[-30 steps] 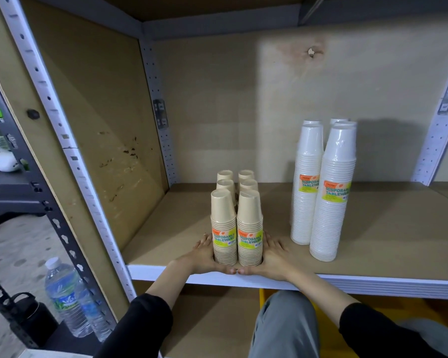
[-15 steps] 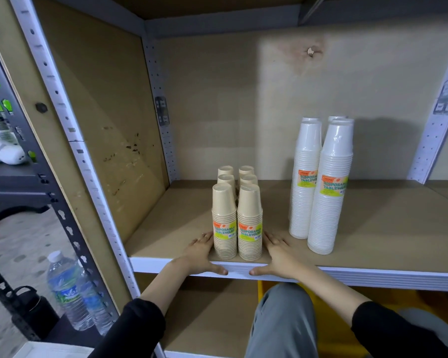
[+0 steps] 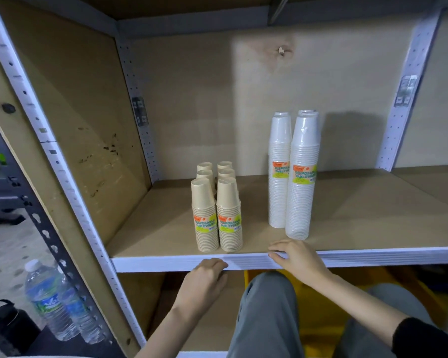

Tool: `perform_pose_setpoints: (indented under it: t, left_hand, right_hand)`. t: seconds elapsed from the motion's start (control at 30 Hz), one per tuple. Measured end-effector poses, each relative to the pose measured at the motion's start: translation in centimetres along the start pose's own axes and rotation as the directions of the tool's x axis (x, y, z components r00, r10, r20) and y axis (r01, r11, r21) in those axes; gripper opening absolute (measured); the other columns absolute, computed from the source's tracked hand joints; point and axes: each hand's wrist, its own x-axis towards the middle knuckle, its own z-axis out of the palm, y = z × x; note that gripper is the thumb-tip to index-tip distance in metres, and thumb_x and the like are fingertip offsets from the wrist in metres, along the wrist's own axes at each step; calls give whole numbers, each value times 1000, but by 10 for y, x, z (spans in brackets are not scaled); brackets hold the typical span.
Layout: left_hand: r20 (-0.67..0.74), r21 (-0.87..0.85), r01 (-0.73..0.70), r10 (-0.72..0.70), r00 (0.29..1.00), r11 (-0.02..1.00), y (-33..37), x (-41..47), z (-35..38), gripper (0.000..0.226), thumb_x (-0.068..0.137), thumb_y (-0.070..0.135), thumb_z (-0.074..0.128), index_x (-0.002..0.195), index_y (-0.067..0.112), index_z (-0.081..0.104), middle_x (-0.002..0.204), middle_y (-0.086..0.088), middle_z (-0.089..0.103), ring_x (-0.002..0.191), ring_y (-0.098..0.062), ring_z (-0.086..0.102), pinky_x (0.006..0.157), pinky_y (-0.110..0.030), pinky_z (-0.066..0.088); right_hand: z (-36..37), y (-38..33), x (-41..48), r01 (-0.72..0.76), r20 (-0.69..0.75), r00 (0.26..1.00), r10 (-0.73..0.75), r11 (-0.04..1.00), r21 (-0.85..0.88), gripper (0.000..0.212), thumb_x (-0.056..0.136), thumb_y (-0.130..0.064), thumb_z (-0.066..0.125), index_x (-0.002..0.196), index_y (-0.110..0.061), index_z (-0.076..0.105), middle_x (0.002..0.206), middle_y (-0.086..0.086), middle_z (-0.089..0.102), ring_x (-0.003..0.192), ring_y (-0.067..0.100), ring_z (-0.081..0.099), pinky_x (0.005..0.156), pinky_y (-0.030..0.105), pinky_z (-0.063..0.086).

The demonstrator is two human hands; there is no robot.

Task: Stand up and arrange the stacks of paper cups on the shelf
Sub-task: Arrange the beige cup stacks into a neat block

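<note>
1. Shelf board (image 3: 360, 202): a bare brown surface across the middle of the frame. A white front rail (image 3: 166, 263) runs along its near edge.
2. Beige cup stacks (image 3: 229, 215): centre of the frame, 6 stacks, upright with rims down, in 2 columns of 3 running front to back. The 2 front stacks touch side by side and stand just behind the rail. Each carries an orange, green and yellow label reading "DISPOSABLE TABLEWARE".
3. White cup stacks (image 3: 301, 182): right of centre, taller than the beige ones, upright with rims down.
   - 2 are in full view and carry the same label; the tops of 2 more show behind them.
   - The front right stack stands nearer the rail than its left neighbour.
   - Bare board separates this group from the beige group.
4. Left hand (image 3: 204, 280): lower centre, in front of and below the rail, under the beige group. The fingers are loosely curled and grasp nothing. The knuckles are at the rail's lower edge; I cannot tell if they touch it.
5. Right hand (image 3: 295, 257): lies over the rail, just in front of the nearest white stack and apart from it. It is released and holds nothing, with the fingers relaxed on the board edge and the thumb along the rail face.
6. Lower left of the frame: 2 water bottles (image 3: 47, 301) beside a black flask (image 3: 3, 324), outside the rack.
7. Bottom of the frame: a grey trouser knee (image 3: 264, 319) between the forearms, and a black sleeve (image 3: 429, 339) at lower right.
</note>
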Motion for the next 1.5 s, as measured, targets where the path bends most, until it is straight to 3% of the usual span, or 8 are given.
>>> perform_pose_setpoints:
  t: [0.2,0.37,0.53,0.8,0.97,1.2,1.37,1.5]
  left_hand:
    - [-4,-153,-100,101,995,983,54,42,6,40,95,32,41,130,17,51,132,0,56,122,-20,52,95,-26,39]
    - [193,-173,-36,70,979,984,83,88,17,70,89,38,55,144,6,26,150,-11,33,137,-24,35,108,-30,30]
    - [303,-88,74,-44,952,993,91,115,32,106,82,56,56,147,-4,-1,158,-18,1,148,-28,4,121,-35,6]
    - [337,-153,153,-94,937,976,82,139,38,119,73,63,61,147,-2,-7,159,-16,-5,149,-27,-1,122,-36,6]
    - [314,-203,125,-56,948,971,79,149,45,123,67,63,68,149,2,0,159,-12,2,148,-25,6,123,-36,11]
    - [250,-294,64,12,968,954,75,155,50,118,57,65,72,146,11,18,151,-7,25,141,-22,26,117,-37,26]
    - [255,-289,67,9,967,955,74,159,53,126,51,74,64,147,10,14,155,-6,19,144,-21,19,119,-38,22]
    - [266,-267,63,11,964,961,72,162,56,120,61,69,65,149,9,10,158,-7,13,146,-22,13,121,-39,17]
  right_hand:
    - [-16,29,-12,-167,-68,983,172,983,72,27,89,-29,56,104,-13,72,111,0,71,103,18,63,85,29,47]
    - [-28,59,-10,-332,-90,934,347,932,146,22,81,-37,66,85,-17,57,102,0,64,98,16,59,70,22,33]
    - [-38,84,7,-385,120,920,374,918,95,93,75,-53,66,144,-7,25,152,9,28,141,23,27,114,30,25]
    - [-46,91,38,-362,246,907,342,931,43,115,70,-62,64,149,-6,3,159,11,6,147,25,11,120,33,16]
    - [-40,103,51,-308,252,924,289,951,39,172,5,-99,28,149,-9,5,158,10,10,146,25,13,121,36,15]
    - [-38,108,52,-172,242,960,139,978,120,150,23,-94,45,149,-24,6,158,0,16,144,19,18,120,41,11]
    - [-35,110,51,-138,183,976,117,984,109,108,66,-65,64,149,-25,6,158,-3,18,145,14,18,119,39,9]
    - [-37,109,50,-122,211,973,97,987,108,123,50,-80,56,149,-26,7,157,-5,18,144,13,19,118,38,8]
